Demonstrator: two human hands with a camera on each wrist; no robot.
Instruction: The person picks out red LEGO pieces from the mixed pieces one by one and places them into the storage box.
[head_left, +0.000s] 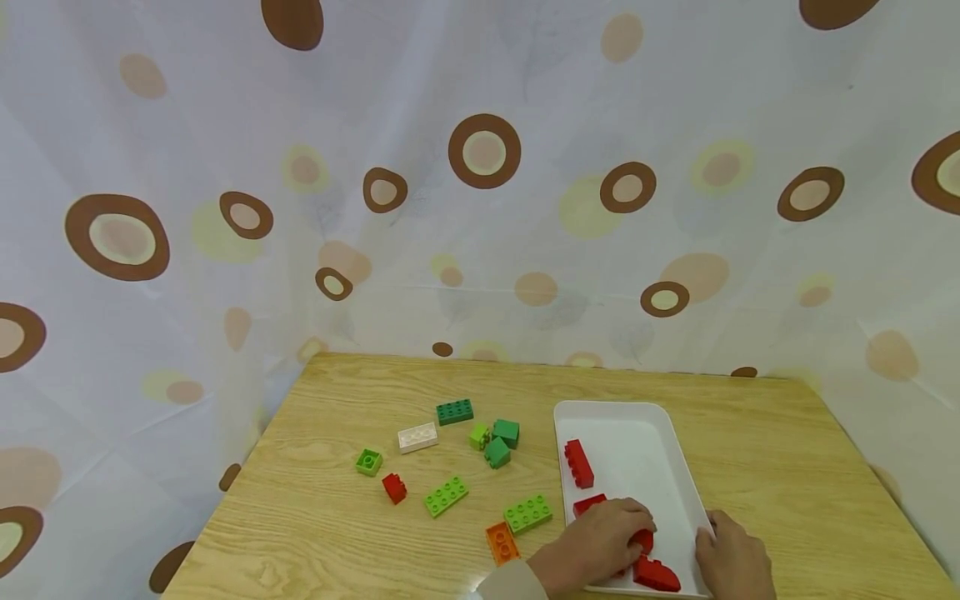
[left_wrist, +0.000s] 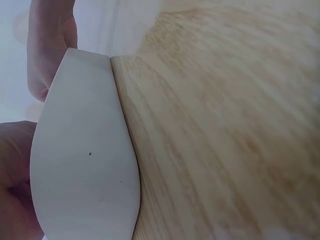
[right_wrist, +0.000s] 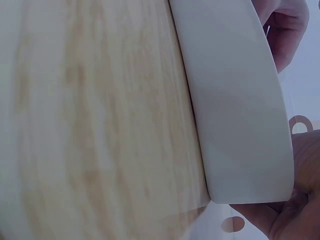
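Observation:
A white tray lies on the right part of the table with several red bricks in it. My left hand reaches over its near left part, fingers curled round a red brick that is partly hidden. Close by are a red curved brick and another red brick. Farther back, a long red brick lies along the left wall. My right hand grips the tray's right rim near the front corner, as the right wrist view also shows with the hand at the corner.
Left of the tray lie light green bricks, an orange brick, a small red brick, a white brick and dark green bricks. A patterned curtain hangs behind the wooden table.

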